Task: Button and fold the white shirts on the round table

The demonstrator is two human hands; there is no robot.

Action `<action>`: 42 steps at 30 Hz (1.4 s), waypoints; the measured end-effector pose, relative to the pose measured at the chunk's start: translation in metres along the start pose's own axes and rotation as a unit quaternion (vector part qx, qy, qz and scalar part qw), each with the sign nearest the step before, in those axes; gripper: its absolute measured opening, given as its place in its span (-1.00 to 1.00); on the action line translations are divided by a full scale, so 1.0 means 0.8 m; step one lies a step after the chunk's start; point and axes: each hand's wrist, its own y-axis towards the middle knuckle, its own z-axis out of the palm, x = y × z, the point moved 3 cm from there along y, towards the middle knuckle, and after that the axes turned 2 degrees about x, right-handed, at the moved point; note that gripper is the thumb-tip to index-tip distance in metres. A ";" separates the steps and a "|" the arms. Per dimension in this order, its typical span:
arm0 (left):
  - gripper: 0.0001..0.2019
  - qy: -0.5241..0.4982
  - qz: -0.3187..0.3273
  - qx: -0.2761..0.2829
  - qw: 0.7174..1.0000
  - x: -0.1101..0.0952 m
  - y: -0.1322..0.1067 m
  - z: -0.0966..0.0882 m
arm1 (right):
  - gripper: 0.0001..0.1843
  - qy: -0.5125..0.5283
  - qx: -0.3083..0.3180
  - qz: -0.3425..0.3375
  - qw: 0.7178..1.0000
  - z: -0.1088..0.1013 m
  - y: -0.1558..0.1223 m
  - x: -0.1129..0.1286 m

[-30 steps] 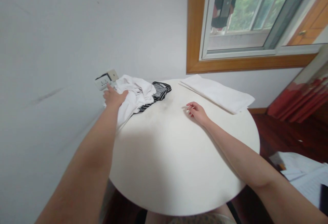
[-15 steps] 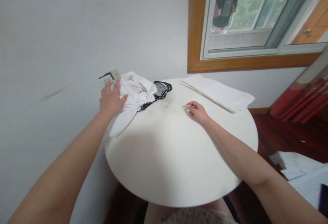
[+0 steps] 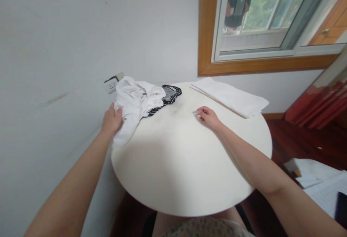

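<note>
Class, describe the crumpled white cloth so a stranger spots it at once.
Find the round white table. At its far left, by the wall socket, lies the white cloth, the left hand at its edge. Unlike the flat white piece, it is bunched against striped fabric.

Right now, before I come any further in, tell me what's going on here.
A person is at a round white table. Their left hand is at the left edge of a crumpled white cloth; how firmly it grips is unclear. A black striped cloth shows beside it, partly covered. The right hand rests on the tabletop, fingers loosely curled, with a folded white cloth lying beyond it.
</note>
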 end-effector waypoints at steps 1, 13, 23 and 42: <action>-0.38 -0.004 -0.025 -0.007 1.000 -0.005 0.000 -0.006 | -0.70 -0.002 -0.005 -0.003 1.000 -0.003 0.002 0.002; -0.32 -0.043 0.190 -0.085 0.977 -0.201 -0.084 -0.038 | -0.51 -0.613 -0.233 0.067 0.752 -0.153 -0.009 0.019; -0.50 -0.191 0.275 0.069 0.940 -0.265 -0.165 0.088 | -0.60 -0.581 -0.304 0.112 0.747 -0.180 -0.006 0.016; -0.61 -0.313 0.151 -0.050 0.936 -0.213 -0.127 0.103 | -0.82 -0.034 -0.181 -0.248 0.951 -0.089 -0.048 0.150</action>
